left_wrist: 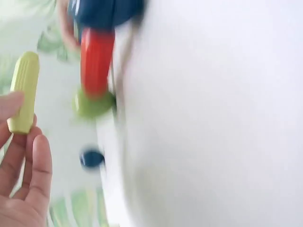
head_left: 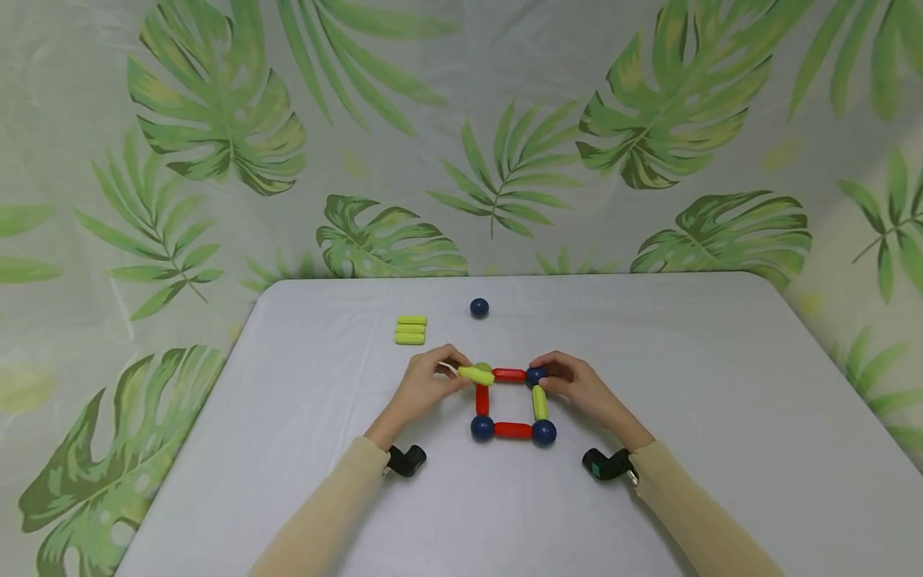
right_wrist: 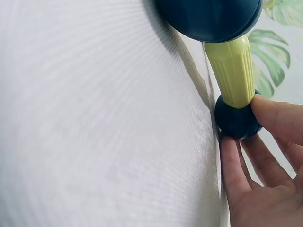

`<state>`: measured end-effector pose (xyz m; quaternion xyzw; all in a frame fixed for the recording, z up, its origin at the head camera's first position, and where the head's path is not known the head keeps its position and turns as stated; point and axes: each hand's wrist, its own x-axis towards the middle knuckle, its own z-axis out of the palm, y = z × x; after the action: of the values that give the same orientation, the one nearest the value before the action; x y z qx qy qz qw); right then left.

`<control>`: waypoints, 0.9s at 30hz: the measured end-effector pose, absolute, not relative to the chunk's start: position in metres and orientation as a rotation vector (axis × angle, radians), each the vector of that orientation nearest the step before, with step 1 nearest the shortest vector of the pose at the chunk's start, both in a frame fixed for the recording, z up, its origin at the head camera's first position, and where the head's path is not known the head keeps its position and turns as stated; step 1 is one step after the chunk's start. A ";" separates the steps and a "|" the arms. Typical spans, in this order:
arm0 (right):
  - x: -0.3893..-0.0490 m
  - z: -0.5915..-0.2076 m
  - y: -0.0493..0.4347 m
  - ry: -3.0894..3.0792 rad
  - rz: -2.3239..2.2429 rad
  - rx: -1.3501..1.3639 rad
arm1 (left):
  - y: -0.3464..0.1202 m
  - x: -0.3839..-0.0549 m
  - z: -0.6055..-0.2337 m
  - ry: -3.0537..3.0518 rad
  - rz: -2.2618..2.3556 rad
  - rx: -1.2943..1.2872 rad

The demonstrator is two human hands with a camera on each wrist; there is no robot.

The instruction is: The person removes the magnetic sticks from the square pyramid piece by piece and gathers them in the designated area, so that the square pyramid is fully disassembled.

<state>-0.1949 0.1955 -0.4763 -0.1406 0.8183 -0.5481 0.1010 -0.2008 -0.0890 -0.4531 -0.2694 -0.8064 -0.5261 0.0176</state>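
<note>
A square frame of rods and balls lies flat on the white table. Three of its rods are red, such as the front red rod (head_left: 513, 431); its right side is a yellow-green rod (head_left: 540, 403). Dark blue balls sit at three corners, and a green ball (left_wrist: 90, 105) at the back left one. My left hand (head_left: 425, 386) pinches a loose yellow-green rod (left_wrist: 24, 90) between thumb and fingers, tilted and overlapping the green ball in the head view. My right hand (head_left: 586, 393) holds the back right blue ball (right_wrist: 236, 119) between thumb and fingers.
Several yellow-green rods (head_left: 411, 329) lie side by side at the back left of the table (head_left: 303, 385). A single dark blue ball (head_left: 479, 308) rests behind the frame. A leaf-patterned cloth (head_left: 505, 152) hangs along the table's far edge.
</note>
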 end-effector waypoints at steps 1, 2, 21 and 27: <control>-0.195 -0.477 0.195 2.416 -1.623 -0.419 | -0.098 -0.205 -0.454 -2.509 -1.642 -0.744; -0.195 -0.477 0.196 2.414 -1.626 -0.421 | -0.106 -0.208 -0.455 -2.516 -1.634 -0.655; -0.196 -0.481 0.197 2.401 -1.641 -0.423 | -0.165 -0.259 -0.466 -2.763 -1.247 -0.154; -0.196 -0.480 0.197 2.403 -1.636 -0.416 | -0.162 -0.265 -0.466 -2.798 -1.220 -0.155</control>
<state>-0.1958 0.1969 -0.4801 -0.1409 0.8139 -0.5544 0.1023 -0.2646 -0.1615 -0.4657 -0.0506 -0.9146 -0.3988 0.0428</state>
